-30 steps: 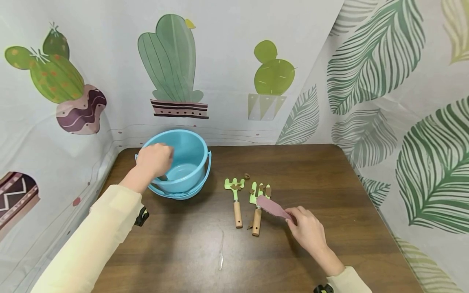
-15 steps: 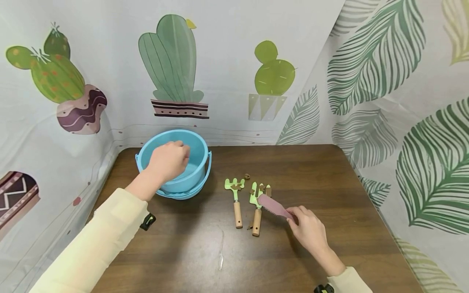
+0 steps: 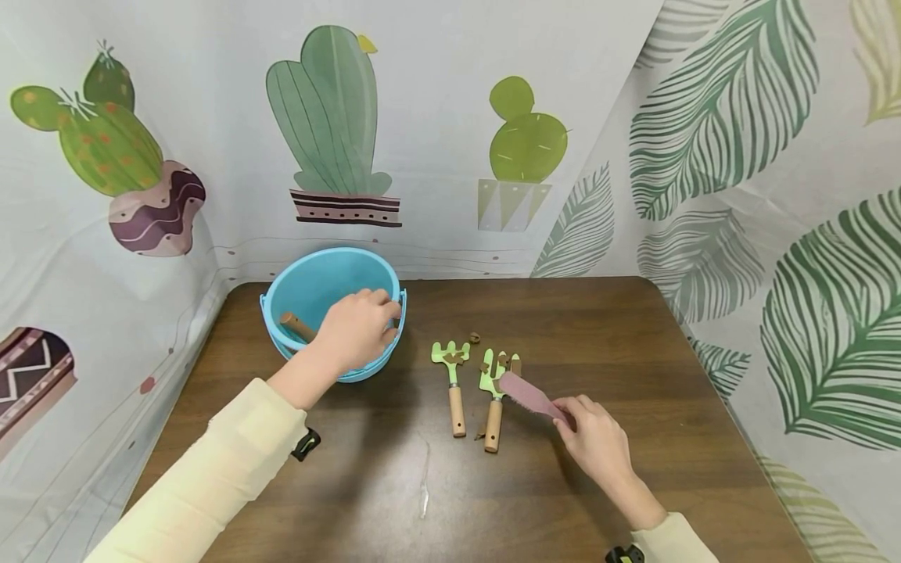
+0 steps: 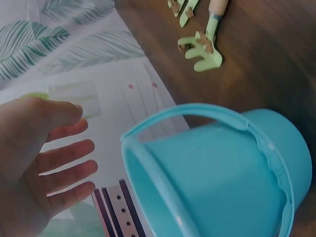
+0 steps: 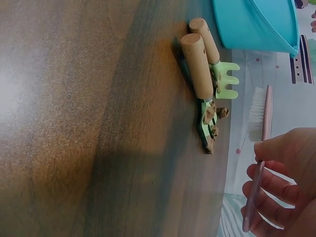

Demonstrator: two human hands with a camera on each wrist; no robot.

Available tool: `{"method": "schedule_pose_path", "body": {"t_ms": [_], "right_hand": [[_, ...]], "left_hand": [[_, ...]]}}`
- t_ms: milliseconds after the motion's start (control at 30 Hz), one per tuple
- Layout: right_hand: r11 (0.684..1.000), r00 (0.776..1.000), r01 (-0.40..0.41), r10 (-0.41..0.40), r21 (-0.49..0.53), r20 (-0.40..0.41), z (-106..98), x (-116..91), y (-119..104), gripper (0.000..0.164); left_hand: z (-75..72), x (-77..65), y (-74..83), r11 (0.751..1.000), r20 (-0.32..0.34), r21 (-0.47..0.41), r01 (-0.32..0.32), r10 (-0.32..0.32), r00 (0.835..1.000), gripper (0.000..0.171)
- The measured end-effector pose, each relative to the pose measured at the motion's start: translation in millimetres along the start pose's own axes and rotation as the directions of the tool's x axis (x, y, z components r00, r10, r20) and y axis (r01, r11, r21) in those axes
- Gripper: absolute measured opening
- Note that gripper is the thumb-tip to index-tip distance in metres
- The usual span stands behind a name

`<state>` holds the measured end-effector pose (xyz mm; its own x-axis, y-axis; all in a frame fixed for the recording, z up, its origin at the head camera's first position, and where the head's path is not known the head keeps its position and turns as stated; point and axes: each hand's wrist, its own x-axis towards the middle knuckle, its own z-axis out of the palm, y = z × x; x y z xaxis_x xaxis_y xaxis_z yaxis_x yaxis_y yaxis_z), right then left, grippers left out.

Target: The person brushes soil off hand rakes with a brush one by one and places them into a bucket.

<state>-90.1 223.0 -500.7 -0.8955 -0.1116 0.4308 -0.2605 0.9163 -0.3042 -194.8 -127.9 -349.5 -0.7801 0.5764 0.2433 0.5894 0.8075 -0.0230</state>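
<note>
Presently, my left hand (image 3: 359, 328) is bare of any load, thumb and fingers loosely extended and slightly bent; the head view places it over the near right part of the blue bucket (image 3: 303, 288), while the left wrist view shows a gap between the fingertips and the bucket's rim; the bucket stands upright at the far left of the brown worktop (image 3: 598, 336), its blue carrying handle lowered to the near side; inside it, a wooden handle (image 3: 298, 325) leans against the near left wall, its lower end hidden from me.

My right hand (image 3: 598, 442) grips a pink brush (image 3: 531, 393) between thumb and fingers; the white bristles (image 5: 256, 113) face the tools, and the right wrist view shows the brush raised and apart from them; in the head view its tip overlaps the green head of the fork.

Two tools lie side by side on the worktop, to the right of the bucket and not touching each other: a small green rake (image 3: 456, 407) and a green fork (image 3: 493, 426), each with a wooden grip; brown bits are noted on both green heads; one brown lump (image 3: 475, 338) lies just beyond the rake, and a smaller brown fragment (image 3: 481, 432) lies beside the fork's grip; behind the worktop hangs a pale cloth (image 3: 436, 117) printed with cacti and leaves.
</note>
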Motion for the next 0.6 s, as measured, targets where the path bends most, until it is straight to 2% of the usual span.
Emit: {"method": "schedule_pose_path", "body": {"t_ms": [167, 367, 500, 600], "right_hand": [[1.000, 1.000, -0.001, 0.001, -0.002, -0.003, -0.4, -0.7, 0.9, 0.025], [1.000, 1.000, -0.015, 0.015, -0.008, -0.003, -0.1, -0.8, 2.5, 0.024], [1.000, 1.000, -0.018, 0.018, -0.006, -0.002, -0.4, -1.0, 2.6, 0.024], [1.000, 1.000, -0.020, 0.020, -0.007, 0.000, -1.1, -0.9, 2.3, 0.024]], "left_hand": [[8.5, -1.3, 9.2, 1.000, -0.025, 0.013, -0.022, 0.022, 0.999, 0.019], [21.8, -1.7, 18.6, 0.999, -0.048, -0.038, -0.031, 0.029, 0.998, 0.019], [34.3, -2.0, 25.4, 0.998, -0.035, -0.064, -0.023, 0.020, 0.999, 0.020], [44.2, -3.1, 31.1, 0.998, 0.009, -0.063, -0.009, 0.010, 1.000, 0.022]]}}
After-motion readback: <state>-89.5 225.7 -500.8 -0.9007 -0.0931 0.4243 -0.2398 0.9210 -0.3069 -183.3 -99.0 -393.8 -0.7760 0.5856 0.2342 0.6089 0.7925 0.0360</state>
